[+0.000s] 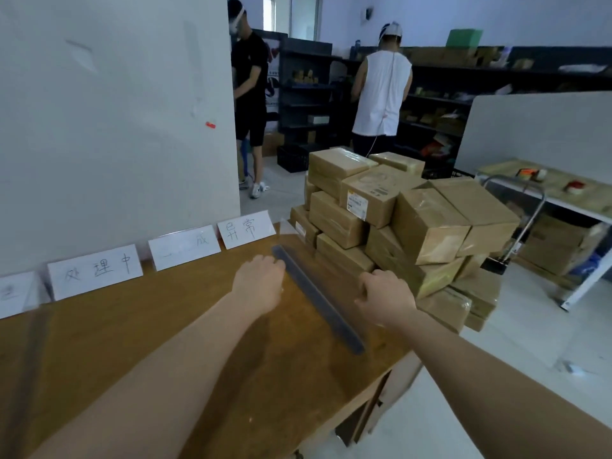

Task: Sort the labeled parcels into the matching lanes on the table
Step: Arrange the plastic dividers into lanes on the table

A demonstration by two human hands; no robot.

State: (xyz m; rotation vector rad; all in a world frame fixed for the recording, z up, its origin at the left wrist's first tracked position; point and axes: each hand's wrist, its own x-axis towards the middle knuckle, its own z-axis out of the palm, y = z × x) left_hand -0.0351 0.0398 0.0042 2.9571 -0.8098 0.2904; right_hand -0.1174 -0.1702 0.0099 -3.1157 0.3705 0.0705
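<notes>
Several brown taped cardboard parcels (427, 223) are stacked on a cart just off the table's right end; one (367, 193) shows a white label. White lane signs (246, 228) stand along the wooden table's (165, 326) far edge. A grey divider strip (318, 298) lies across the table. My left hand (260, 281) hovers over the table beside the strip's far end, fingers loosely curled and holding nothing. My right hand (385, 293) is at the table's right edge, close to a low parcel (342, 256), fingers loosely curled; I see nothing in it.
A white partition wall (116, 127) rises behind the signs. Two people (382, 94) stand at dark shelving (308, 94) at the back. To the right stands a second table (563, 190) with tape rolls, with boxes under it. The cart's metal handle (530, 207) sticks up behind the stack.
</notes>
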